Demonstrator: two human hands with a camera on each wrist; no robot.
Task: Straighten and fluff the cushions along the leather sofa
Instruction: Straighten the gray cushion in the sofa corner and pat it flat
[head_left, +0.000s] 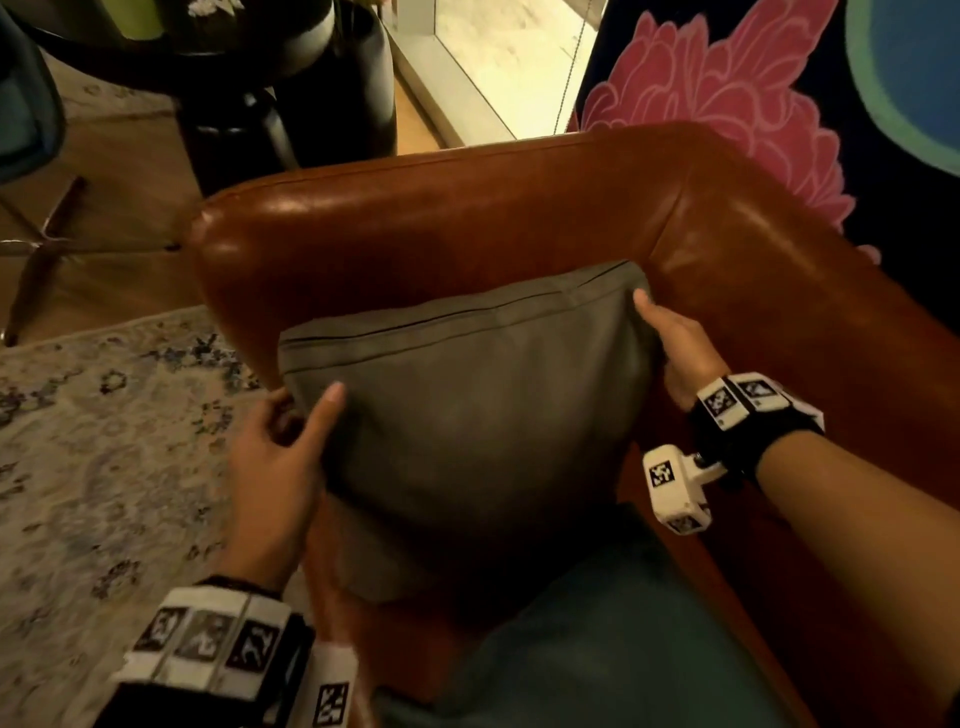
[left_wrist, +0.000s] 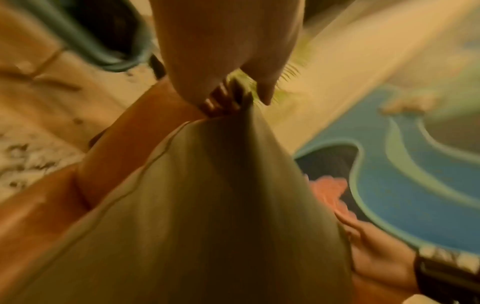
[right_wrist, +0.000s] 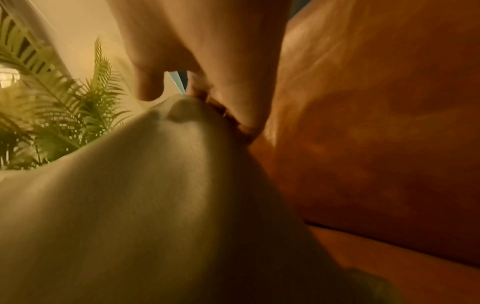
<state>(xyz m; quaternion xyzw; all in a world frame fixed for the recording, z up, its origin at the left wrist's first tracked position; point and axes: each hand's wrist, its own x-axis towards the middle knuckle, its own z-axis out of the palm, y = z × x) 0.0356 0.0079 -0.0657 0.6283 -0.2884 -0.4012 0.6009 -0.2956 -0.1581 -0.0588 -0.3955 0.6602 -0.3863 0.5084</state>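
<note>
A grey cushion (head_left: 478, 415) stands in the corner of the brown leather sofa (head_left: 467, 208), leaning against the armrest with its zip seam on top. My left hand (head_left: 306, 410) grips its upper left corner, thumb on the front and fingers curled behind. At the upper right corner my right hand (head_left: 660, 332) holds the cushion between thumb and fingers. In the left wrist view the left hand (left_wrist: 233, 96) bunches the cushion (left_wrist: 207, 205) fabric. The right wrist view has the right hand (right_wrist: 192, 96) pinching the cushion (right_wrist: 130, 185) corner beside the sofa back (right_wrist: 376, 123).
A patterned rug (head_left: 104, 441) covers the floor left of the sofa, with a black round side table (head_left: 291, 93) and chair legs (head_left: 47, 244) beyond. Teal fabric (head_left: 597, 649) lies on the seat below the cushion. A dark floral panel (head_left: 727, 104) rises behind the sofa. A fern (right_wrist: 64, 115) stands nearby.
</note>
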